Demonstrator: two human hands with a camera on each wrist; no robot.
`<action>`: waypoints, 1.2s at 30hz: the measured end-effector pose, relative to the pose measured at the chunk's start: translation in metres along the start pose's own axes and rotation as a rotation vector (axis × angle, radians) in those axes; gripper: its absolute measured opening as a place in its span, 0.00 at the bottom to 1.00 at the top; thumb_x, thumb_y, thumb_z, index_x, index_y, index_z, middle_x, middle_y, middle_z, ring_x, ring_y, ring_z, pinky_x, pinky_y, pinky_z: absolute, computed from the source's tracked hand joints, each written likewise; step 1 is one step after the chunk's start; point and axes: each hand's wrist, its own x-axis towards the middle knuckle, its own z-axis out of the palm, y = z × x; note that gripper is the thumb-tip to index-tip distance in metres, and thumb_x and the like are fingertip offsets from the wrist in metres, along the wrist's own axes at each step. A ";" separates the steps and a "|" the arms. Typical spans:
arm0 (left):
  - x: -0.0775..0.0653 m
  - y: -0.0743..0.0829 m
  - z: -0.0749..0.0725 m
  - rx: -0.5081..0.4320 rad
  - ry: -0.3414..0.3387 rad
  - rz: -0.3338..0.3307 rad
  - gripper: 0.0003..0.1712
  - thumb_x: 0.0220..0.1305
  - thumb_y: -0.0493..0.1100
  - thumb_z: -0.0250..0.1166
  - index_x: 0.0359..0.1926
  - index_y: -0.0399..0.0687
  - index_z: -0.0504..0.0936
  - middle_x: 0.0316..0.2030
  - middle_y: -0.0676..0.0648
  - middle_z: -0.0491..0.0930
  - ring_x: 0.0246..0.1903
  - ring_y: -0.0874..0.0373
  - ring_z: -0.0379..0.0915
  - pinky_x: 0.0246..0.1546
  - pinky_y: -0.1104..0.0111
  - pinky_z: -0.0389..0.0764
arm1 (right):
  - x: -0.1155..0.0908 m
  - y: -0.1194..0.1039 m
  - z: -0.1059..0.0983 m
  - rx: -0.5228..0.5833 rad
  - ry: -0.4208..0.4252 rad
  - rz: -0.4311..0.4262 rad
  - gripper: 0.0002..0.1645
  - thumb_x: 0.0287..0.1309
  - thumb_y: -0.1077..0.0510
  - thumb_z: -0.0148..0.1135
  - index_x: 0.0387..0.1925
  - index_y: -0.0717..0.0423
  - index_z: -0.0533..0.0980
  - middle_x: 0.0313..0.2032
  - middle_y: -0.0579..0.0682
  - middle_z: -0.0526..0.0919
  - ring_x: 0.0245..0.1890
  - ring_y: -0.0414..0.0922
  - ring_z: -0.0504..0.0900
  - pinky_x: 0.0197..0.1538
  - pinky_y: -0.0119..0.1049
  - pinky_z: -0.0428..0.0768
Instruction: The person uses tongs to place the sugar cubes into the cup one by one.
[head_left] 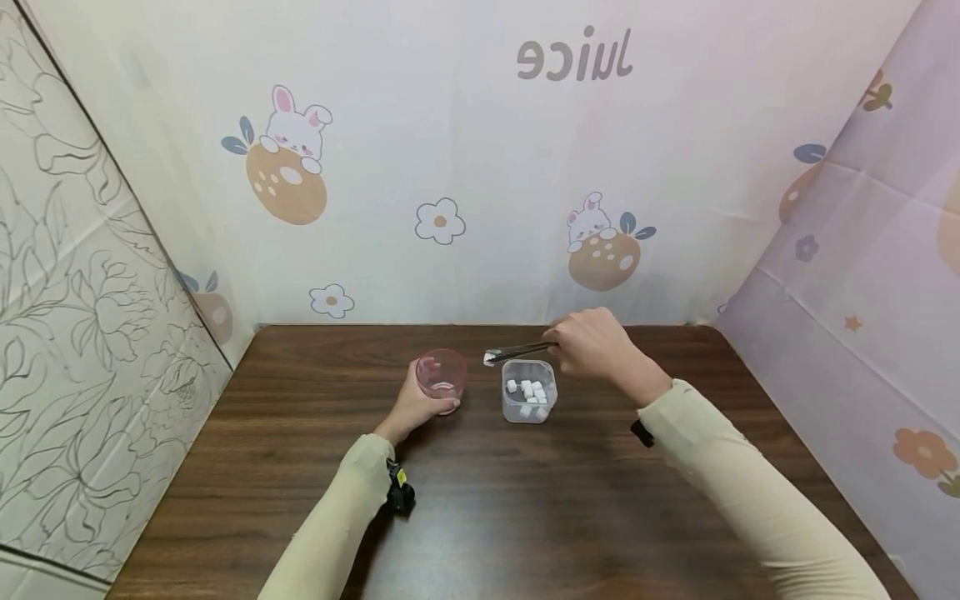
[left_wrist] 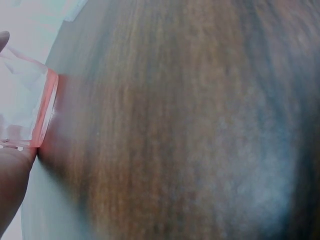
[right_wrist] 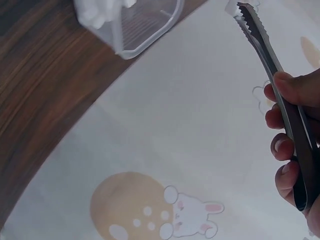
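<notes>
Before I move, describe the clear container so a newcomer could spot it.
On the brown wooden table, look toward the far half, between the left hand and right hand. The clear container stands right of the pink-tinted cup; unlike that round cup, it is squarish and holds white cubes.

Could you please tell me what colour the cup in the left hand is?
The cup is see-through pink; it shows best in the head view.
</notes>
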 end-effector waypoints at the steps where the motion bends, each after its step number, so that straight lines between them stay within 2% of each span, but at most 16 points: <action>1: 0.000 0.000 0.000 -0.005 -0.002 0.000 0.49 0.43 0.28 0.74 0.64 0.29 0.55 0.61 0.30 0.64 0.62 0.38 0.59 0.60 0.51 0.64 | 0.002 -0.002 -0.001 0.000 0.004 -0.001 0.15 0.45 0.60 0.68 0.13 0.45 0.72 0.15 0.40 0.70 0.12 0.43 0.67 0.14 0.42 0.66; 5: -0.001 0.000 0.001 -0.034 -0.005 -0.003 0.48 0.44 0.27 0.73 0.64 0.28 0.54 0.60 0.30 0.63 0.62 0.38 0.58 0.60 0.51 0.64 | 0.011 -0.008 -0.001 -0.001 0.013 -0.013 0.19 0.45 0.60 0.68 0.11 0.44 0.67 0.15 0.39 0.68 0.13 0.42 0.66 0.14 0.41 0.66; 8: -0.001 0.000 0.000 -0.042 -0.008 -0.009 0.49 0.44 0.27 0.72 0.64 0.28 0.53 0.61 0.29 0.62 0.63 0.38 0.57 0.60 0.51 0.63 | 0.017 -0.014 0.001 -0.007 0.020 -0.027 0.18 0.46 0.59 0.68 0.12 0.44 0.68 0.15 0.39 0.68 0.13 0.41 0.66 0.14 0.41 0.67; 11: -0.001 0.000 0.000 -0.041 -0.010 -0.009 0.49 0.44 0.27 0.72 0.64 0.27 0.53 0.61 0.28 0.61 0.63 0.37 0.57 0.60 0.50 0.63 | 0.025 -0.022 0.007 -0.004 0.027 -0.043 0.15 0.47 0.59 0.67 0.14 0.45 0.71 0.16 0.39 0.70 0.14 0.40 0.67 0.14 0.40 0.68; 16: -0.002 0.002 0.001 -0.014 0.004 -0.037 0.51 0.43 0.28 0.74 0.65 0.30 0.54 0.61 0.31 0.63 0.60 0.41 0.61 0.59 0.54 0.66 | 0.035 -0.035 0.022 0.026 0.035 -0.064 0.08 0.48 0.61 0.67 0.19 0.47 0.79 0.18 0.41 0.75 0.14 0.39 0.68 0.15 0.37 0.69; 23: -0.004 0.004 0.003 0.029 0.007 -0.051 0.52 0.43 0.31 0.75 0.66 0.32 0.53 0.63 0.33 0.60 0.58 0.44 0.63 0.57 0.59 0.67 | 0.047 -0.048 0.041 0.026 -0.023 -0.075 0.04 0.47 0.62 0.66 0.26 0.49 0.84 0.22 0.41 0.80 0.14 0.37 0.67 0.16 0.33 0.68; 29: -0.004 0.004 0.002 0.032 0.001 -0.034 0.51 0.45 0.31 0.75 0.66 0.31 0.53 0.61 0.33 0.62 0.58 0.44 0.63 0.56 0.58 0.67 | 0.059 -0.060 0.049 -0.011 -0.068 -0.086 0.04 0.40 0.62 0.66 0.19 0.50 0.80 0.18 0.41 0.77 0.15 0.39 0.62 0.16 0.34 0.66; 36: -0.003 0.001 0.000 -0.003 -0.023 -0.034 0.51 0.46 0.31 0.74 0.66 0.30 0.52 0.63 0.31 0.60 0.59 0.44 0.63 0.56 0.60 0.68 | 0.068 -0.070 0.054 -0.038 -0.092 -0.101 0.14 0.34 0.57 0.74 0.14 0.48 0.73 0.16 0.42 0.75 0.14 0.39 0.61 0.17 0.34 0.67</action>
